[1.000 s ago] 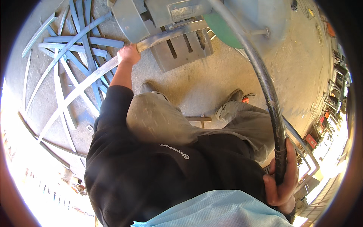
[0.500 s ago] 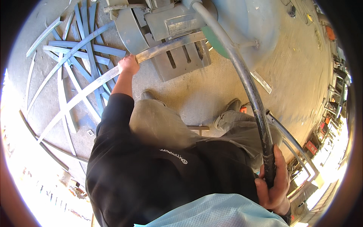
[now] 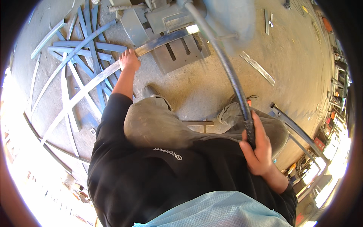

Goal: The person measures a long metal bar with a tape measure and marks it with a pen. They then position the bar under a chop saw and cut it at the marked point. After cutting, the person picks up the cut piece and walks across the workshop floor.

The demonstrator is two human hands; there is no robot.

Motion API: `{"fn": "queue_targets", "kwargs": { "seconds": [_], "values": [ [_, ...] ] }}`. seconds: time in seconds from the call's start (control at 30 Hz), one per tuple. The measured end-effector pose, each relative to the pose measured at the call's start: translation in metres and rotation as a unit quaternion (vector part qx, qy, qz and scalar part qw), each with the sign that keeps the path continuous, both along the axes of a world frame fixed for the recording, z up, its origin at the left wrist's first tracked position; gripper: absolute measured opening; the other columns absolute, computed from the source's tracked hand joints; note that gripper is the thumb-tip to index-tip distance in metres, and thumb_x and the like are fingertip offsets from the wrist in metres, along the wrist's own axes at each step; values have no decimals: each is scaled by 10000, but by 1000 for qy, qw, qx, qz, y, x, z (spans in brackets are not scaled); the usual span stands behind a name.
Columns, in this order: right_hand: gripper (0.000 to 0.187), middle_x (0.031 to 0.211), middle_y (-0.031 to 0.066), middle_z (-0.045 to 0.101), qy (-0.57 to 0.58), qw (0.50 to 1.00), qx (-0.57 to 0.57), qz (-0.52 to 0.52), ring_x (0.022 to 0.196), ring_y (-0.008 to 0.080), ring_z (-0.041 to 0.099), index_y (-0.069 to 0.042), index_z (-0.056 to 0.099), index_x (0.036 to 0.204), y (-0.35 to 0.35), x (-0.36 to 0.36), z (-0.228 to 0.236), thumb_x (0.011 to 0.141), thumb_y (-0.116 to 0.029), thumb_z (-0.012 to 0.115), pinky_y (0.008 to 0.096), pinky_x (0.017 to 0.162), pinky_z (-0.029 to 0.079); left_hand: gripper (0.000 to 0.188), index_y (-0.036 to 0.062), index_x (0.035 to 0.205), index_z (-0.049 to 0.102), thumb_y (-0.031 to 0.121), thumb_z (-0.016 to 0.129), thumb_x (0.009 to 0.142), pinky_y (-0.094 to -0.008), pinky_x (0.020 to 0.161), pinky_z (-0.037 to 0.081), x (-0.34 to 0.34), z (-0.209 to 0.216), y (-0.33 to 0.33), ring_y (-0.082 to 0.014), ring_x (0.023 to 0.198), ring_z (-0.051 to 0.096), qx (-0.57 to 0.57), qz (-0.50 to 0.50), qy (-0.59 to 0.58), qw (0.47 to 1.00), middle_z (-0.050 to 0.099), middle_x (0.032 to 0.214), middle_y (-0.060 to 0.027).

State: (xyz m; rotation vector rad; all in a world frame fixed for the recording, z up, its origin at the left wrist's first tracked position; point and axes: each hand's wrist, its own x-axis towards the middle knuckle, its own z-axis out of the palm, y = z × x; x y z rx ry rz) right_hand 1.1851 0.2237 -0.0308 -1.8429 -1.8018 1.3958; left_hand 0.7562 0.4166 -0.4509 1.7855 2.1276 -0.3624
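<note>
The lever (image 3: 240, 90) is swinging away from the torso (image 3: 162, 178) since the earlier head frame, the right hand (image 3: 260, 149) clasping its end; the left hand (image 3: 129, 59) is gripping the metal strip (image 3: 97, 80) over the slotted plate (image 3: 181, 60), apparently keeping it steady

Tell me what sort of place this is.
Most likely a metalworking shop: loose metal strips lie crisscrossed on the floor, a machine with a slotted plate and a long lever stands ahead, and the left hand holds a long flat bar over that plate.
</note>
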Motion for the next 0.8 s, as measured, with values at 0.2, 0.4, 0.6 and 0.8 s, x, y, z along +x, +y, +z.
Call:
{"fn": "queue_targets", "kwargs": {
  "seconds": [0.2, 0.4, 0.6, 0.8],
  "values": [
    [674, 996, 246, 686, -55, 998, -41, -16, 955, 471, 674, 65, 348, 1512, -42, 6, -96, 966, -152, 680, 514, 849, 532, 1004, 102, 1646, 277, 260, 815, 813, -441, 1293, 260, 4, 23, -62, -317, 1587, 268, 48, -38, -12, 998, 264, 1722, -115],
    [661, 1019, 366, 676, -65, 989, -124, 40, 1002, 547, 660, 125, 307, 1366, -56, 13, -157, 964, -224, 697, 571, 878, 529, 1143, 124, 1716, 79, 259, 792, 833, -388, 1321, 220, 0, 27, -85, -286, 1647, 111, -61, -63, -7, 996, 42, 1797, -84],
    [724, 1132, 452, 630, -82, 979, -168, 78, 1083, 593, 642, 118, 278, 1348, -54, 18, -193, 953, -297, 720, 578, 944, 525, 1121, 142, 1717, 96, 251, 799, 851, -383, 1309, 255, -9, 27, -77, -282, 1637, 165, -83, -64, -20, 994, 74, 1796, -61],
    [749, 1158, 445, 630, -75, 978, -173, 90, 1092, 602, 637, 96, 266, 1357, -53, 20, -196, 949, -326, 732, 577, 957, 524, 864, 118, 1633, 364, 295, 759, 885, -410, 1262, 345, 2, 42, -58, -311, 1556, 358, -74, -17, 2, 997, 330, 1720, -107]
  ]
}}
